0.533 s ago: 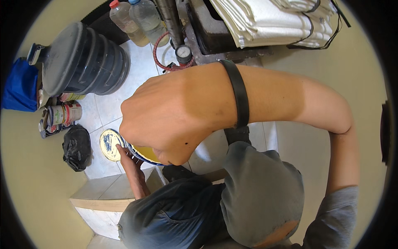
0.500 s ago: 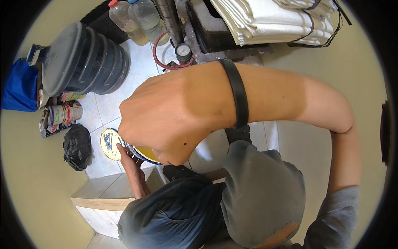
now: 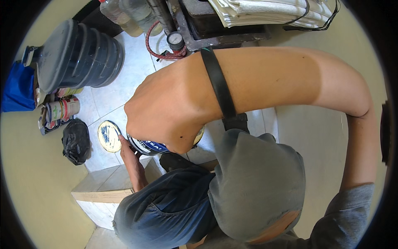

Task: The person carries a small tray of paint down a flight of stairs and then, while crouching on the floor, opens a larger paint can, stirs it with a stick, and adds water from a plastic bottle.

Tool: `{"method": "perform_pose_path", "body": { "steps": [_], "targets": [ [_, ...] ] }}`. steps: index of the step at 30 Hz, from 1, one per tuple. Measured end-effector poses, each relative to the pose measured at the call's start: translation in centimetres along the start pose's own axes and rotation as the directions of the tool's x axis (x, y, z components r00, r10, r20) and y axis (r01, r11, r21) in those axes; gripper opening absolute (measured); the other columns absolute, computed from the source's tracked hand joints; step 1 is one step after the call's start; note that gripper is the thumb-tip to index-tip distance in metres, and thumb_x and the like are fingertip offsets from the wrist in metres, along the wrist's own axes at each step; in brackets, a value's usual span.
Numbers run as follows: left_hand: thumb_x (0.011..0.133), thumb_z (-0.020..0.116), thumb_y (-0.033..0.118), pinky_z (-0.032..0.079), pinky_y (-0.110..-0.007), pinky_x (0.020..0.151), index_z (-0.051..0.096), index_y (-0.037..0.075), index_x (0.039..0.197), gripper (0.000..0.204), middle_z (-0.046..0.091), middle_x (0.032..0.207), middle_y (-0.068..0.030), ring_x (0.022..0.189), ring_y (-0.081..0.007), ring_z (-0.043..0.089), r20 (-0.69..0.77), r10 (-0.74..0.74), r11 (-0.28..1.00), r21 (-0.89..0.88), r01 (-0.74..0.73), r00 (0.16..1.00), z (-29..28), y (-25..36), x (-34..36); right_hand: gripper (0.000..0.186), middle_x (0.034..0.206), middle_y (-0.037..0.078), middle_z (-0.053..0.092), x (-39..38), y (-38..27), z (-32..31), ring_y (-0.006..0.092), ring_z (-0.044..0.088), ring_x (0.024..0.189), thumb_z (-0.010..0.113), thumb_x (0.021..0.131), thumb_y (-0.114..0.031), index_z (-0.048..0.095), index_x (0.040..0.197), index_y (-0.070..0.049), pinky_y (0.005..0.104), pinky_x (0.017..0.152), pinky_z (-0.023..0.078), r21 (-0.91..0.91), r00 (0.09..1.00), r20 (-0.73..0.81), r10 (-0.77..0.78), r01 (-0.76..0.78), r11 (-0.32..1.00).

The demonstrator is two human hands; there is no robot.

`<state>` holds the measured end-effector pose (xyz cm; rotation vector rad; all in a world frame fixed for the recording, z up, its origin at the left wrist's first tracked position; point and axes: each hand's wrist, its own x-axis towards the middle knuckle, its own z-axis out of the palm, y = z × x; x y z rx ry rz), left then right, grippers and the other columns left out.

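Beneath my right hand is a paint can (image 3: 150, 146) with a dark blue and white label, tilted so its side faces me; a yellow-smeared edge shows at its right. My right hand (image 3: 166, 112), with a black band on the wrist, is closed above the can and covers most of it. Its fingertips, and whatever they hold, are hidden. My left hand (image 3: 129, 152) grips the can's left end, fingers partly tucked under it. A round lid (image 3: 109, 137), smeared pale yellow, lies on the tiles just left of that hand.
A large water jug (image 3: 83, 58) lies on its side at far left, near small cans (image 3: 62, 108) and a black plastic bag (image 3: 76, 141). A pump with a gauge (image 3: 175, 40) and red hose stands ahead, beside stacked white cloths (image 3: 265, 12). A tiled step (image 3: 101, 182) rises at lower left.
The can has tipped rightward: its yellow inside faced up before, and its labelled side shows now. My right hand has shifted slightly right; my left hand stays at the can.
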<state>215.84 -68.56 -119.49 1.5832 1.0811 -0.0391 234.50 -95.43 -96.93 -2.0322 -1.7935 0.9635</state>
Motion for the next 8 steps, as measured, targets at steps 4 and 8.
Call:
{"method": "perform_pose_path", "body": {
  "steps": [4,8],
  "targets": [
    [0.104,0.046,0.066,0.057,-0.035,0.069,0.054,0.016,0.088,0.053,0.067,0.084,-0.0032,0.078,-0.0138,0.066,0.007,0.039,0.999,0.005,-0.039,0.999,-0.1,0.4,-0.8,0.016,0.073,0.022,0.069,-0.4,1.4,0.6,0.0386,0.070,0.073,0.068,0.068,-0.009,0.072,0.077,0.004,0.0464,0.065,0.055,0.105,0.992,0.019,-0.127,0.124,0.987],
    [0.102,0.047,0.068,0.057,-0.044,0.086,0.060,0.006,0.122,0.066,0.069,0.111,-0.0120,0.104,-0.0207,0.068,0.018,0.022,1.000,0.009,-0.022,1.000,-1.1,0.7,-1.0,0.020,0.079,0.021,0.071,0.0,0.5,2.9,0.0386,0.070,0.078,0.071,0.068,-0.010,0.074,0.083,0.002,0.0473,0.069,0.056,-0.110,0.990,-0.128,-0.057,0.043,0.993]
  ]
}}
